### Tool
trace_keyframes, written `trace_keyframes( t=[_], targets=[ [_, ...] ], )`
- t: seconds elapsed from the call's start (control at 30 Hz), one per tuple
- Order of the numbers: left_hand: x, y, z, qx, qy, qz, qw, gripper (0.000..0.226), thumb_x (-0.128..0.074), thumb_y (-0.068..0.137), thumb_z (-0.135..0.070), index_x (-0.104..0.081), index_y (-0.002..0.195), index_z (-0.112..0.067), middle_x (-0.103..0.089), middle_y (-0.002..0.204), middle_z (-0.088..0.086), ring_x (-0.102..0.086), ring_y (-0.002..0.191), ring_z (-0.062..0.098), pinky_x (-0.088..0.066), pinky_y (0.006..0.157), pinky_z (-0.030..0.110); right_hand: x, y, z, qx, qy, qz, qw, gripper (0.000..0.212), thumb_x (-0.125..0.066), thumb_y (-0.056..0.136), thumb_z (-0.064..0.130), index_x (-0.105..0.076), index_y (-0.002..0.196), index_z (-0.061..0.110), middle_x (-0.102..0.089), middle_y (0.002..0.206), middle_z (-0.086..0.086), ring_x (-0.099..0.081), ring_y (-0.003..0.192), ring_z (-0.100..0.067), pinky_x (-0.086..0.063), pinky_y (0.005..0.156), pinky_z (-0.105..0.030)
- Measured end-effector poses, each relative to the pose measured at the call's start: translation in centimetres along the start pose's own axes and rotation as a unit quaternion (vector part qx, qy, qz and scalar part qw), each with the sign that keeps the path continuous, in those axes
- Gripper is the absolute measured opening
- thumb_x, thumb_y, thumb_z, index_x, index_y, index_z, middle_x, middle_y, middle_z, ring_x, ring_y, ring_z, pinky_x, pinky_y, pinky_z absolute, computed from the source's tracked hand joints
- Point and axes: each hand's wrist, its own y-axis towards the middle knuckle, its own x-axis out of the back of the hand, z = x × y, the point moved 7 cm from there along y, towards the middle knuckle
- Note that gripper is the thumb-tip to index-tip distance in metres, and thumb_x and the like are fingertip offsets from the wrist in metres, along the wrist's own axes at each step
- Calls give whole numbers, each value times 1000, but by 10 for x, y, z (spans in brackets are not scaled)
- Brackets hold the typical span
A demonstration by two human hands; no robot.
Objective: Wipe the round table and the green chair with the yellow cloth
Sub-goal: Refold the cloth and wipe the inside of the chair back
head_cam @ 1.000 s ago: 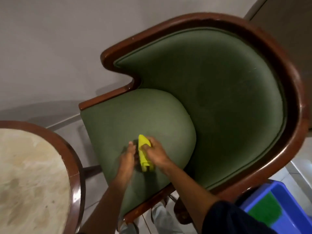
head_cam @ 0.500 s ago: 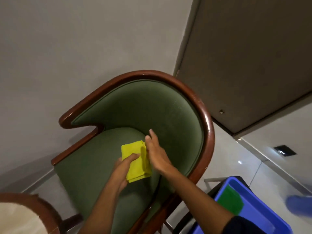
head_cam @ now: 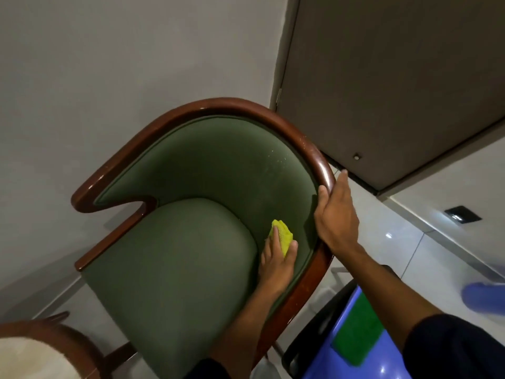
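Observation:
The green chair [head_cam: 175, 263] fills the middle of the view, with dark green upholstery and a curved brown wooden frame. My left hand [head_cam: 276, 261] presses the folded yellow cloth [head_cam: 282, 232] against the inner right side of the chair, where the seat cushion meets the padded arm. My right hand [head_cam: 336, 214] grips the wooden rim of the chair's right arm from outside. Only an arc of the round table [head_cam: 35, 351], pale top with a brown wooden rim, shows at the bottom left corner.
A grey wall stands behind the chair and a brown door [head_cam: 396, 77] is at the upper right. A blue plastic bin [head_cam: 363, 348] with a green item in it sits at the bottom right, close to the chair. Glossy tiled floor lies to the right.
The cloth went from both hands on the seat to my left hand alone, which slid it to the chair's inner right side. My right hand let go and took the chair's wooden rim.

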Motion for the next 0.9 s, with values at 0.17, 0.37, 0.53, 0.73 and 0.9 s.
trace_keyframes(
  t=[0.17, 0.37, 0.53, 0.73, 0.9],
  targets=[
    [0, 45, 26, 89, -67, -33, 993, 65, -26, 100, -55, 2, 157, -37, -12, 168, 3, -17, 153, 30, -15, 124, 45, -10, -1, 20, 159, -186, 26, 969, 69, -22, 100, 50, -8, 155, 12, -9, 165, -9, -7, 152, -22, -9, 123, -49],
    [6, 99, 47, 172, -226, -133, 949, 64, -18, 99, -59, -5, 157, -36, -16, 167, 6, -23, 151, 32, -19, 124, 51, -13, 4, 20, 156, -175, 39, 971, 76, -12, 92, 64, -3, 154, 20, 0, 162, 0, -4, 152, -19, -3, 123, -50],
    [13, 134, 59, 255, -362, -172, 880, 64, -20, 98, -61, -8, 156, -37, -26, 162, 14, -37, 143, 38, -30, 118, 56, -12, 2, 18, 151, -151, 34, 976, 72, -12, 94, 62, -12, 153, 21, -15, 163, -5, -11, 151, -20, -13, 122, -53],
    [26, 144, 35, 194, -384, -154, 889, 68, -20, 99, -60, -21, 157, -24, -27, 163, 12, -32, 148, 32, -27, 122, 49, -15, 3, 17, 162, -152, 37, 974, 70, -13, 96, 60, -15, 153, 20, -20, 162, -6, -13, 151, -19, -15, 122, -52],
    [51, 118, -75, -6, -218, -234, 947, 57, -18, 102, -53, 1, 154, -44, 10, 168, 0, 4, 156, 28, -3, 125, 50, -8, 0, 15, 142, -124, 10, 982, 62, -28, 98, 37, -20, 153, 10, -23, 161, -10, -16, 150, -21, -13, 123, -46]
  ],
)
